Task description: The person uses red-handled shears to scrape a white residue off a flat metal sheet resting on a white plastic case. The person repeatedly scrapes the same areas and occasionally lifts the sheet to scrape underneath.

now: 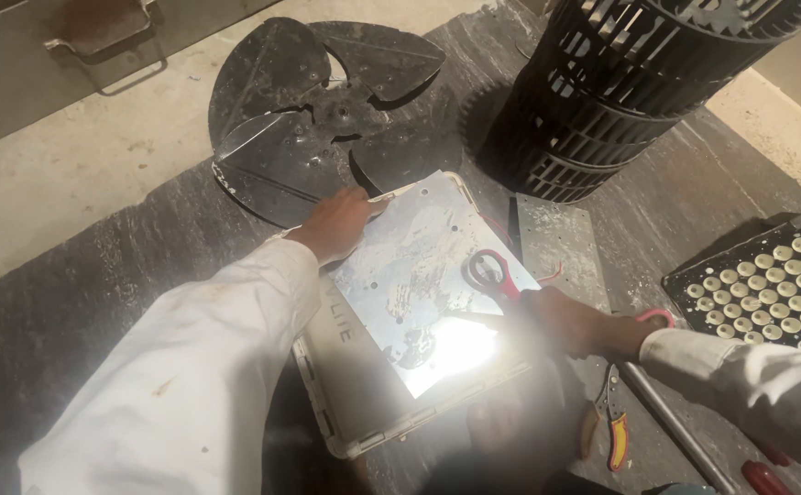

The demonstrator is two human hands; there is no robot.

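Centrally: metal sheet [410, 266] on white tray [332, 339], pinned at far-left edge by flat left hand [336, 225]; right hand [570, 321] closed round red scissors [492, 275]; best kept pressed firm.

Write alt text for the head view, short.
Seen from above, a person's left hand presses down a shiny metal sheet while the right hand works red-handled scissors on it. The sheet lies on a white tray-like panel on a dark floor, with a black fan blade, a black cylindrical blower wheel and pliers nearby.
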